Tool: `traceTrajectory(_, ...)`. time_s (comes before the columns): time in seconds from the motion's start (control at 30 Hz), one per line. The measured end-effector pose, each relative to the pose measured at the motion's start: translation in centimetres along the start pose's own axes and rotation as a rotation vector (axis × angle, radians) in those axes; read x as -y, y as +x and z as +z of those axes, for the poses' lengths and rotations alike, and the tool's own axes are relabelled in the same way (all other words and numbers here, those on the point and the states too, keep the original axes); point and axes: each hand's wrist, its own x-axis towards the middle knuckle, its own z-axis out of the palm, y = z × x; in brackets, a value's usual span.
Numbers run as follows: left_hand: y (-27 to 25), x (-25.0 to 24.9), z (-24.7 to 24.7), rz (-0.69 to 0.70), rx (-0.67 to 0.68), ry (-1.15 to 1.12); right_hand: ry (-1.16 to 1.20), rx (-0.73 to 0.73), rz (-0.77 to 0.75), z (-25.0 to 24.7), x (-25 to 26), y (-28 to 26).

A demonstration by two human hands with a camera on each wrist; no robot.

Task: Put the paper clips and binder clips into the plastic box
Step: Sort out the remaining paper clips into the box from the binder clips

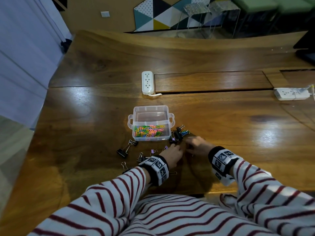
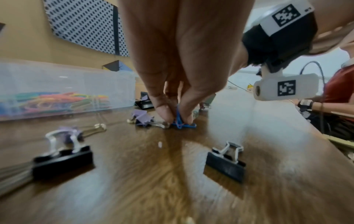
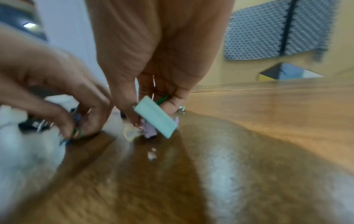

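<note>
Wrist bands (image 1: 157,168): square black-and-white coded markers only; no letters or numbers legible.
Wrist camera housing (image 2: 285,89): one coded marker, no wording.
Plastic box (image 1: 150,123): no label legible.
Power strips (image 1: 147,82): no brand or print legible.

In the head view the left hand (image 1: 172,155) and right hand (image 1: 197,145) cover whatever their fingertips hold on the worktop (image 1: 221,126). The right wrist view is smeared by blur, so the pale green piece (image 3: 155,117) under the fingers cannot be identified. A black binder clip (image 2: 61,162) at the left of the left wrist view is blurred.
</note>
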Motion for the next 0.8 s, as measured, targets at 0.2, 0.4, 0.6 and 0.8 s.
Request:
traceTrajectory(0.2,-1.9,3.7,-0.6,-0.078,0.026,-0.142,0.508,-0.195,0.251,-1.4,-1.2,-1.2)
traceTrajectory(0.4,-4.3,6.2,-2.6,-0.168,-0.206,-0.693,0.588,-0.271,0.321,-0.9,-1.9,-1.5)
traceTrajectory(0.6,-2.9,3.7,-1.9,-0.051,0.041,-0.261,0.720,-0.278,0.329,-0.4,-2.3,-1.5)
traceTrajectory(0.8,-2.2,2.3,-0.3,0.013,0.034,0.006,0.751,-0.216,0.409,-0.8,-2.8,-1.7)
